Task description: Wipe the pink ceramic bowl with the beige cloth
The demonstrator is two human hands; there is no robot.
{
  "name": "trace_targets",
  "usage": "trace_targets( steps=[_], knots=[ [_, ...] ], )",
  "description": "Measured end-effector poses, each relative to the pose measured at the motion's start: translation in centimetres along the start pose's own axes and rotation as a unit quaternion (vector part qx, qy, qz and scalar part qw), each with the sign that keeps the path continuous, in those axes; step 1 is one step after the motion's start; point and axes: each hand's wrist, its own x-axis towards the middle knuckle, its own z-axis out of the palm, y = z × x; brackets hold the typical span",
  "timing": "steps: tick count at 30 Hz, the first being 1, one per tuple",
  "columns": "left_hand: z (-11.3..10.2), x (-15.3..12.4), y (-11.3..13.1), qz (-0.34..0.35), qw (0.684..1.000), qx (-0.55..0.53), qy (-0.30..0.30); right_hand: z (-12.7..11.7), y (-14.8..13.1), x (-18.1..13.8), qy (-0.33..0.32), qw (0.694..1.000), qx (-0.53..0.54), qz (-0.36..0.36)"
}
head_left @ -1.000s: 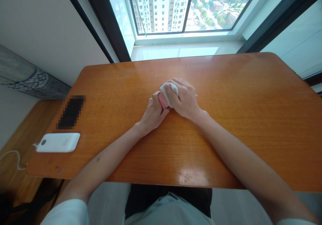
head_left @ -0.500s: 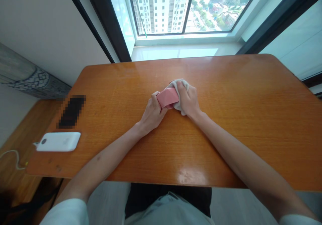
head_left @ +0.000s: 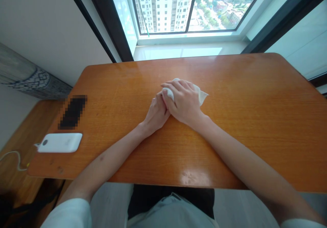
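Just past the middle of the wooden table (head_left: 245, 119), my two hands meet around a small pink object. Only a sliver of that pink object (head_left: 164, 100) shows between them, so its kind is hidden. My left hand (head_left: 157, 113) grips its left end with curled fingers. Over its top lies a white cloth (head_left: 202, 94), which my right hand (head_left: 182, 100) presses down, the fingers wrapped across it toward my left hand. One corner of the cloth sticks out to the right of my right hand.
A white device (head_left: 60, 143) with a cable lies at the table's left edge. Behind it is a dark pixelated rectangle (head_left: 73, 112). A window (head_left: 189, 10) stands beyond the far edge, and a patterned curtain (head_left: 35, 76) hangs at the left.
My right hand has moved from the pink object's right side onto its top, bringing the cloth over it. The pink surface, plain to see before, is now almost wholly covered. My left hand keeps its grip.
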Motion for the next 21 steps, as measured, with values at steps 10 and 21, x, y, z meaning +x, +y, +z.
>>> trace_targets(
  steps=[10, 21],
  knots=[
    [-1.0, 0.0, 0.9, -0.03, 0.999, -0.032, 0.013, 4.5, 5.5, -1.1, 0.134, 0.841, 0.431, 0.298],
    [-0.1, -0.5, -0.8, 0.005, 1.0, -0.003, 0.02, 1.5, -1.6, -1.6, -0.026, 0.991, -0.09, -0.091]
  ],
)
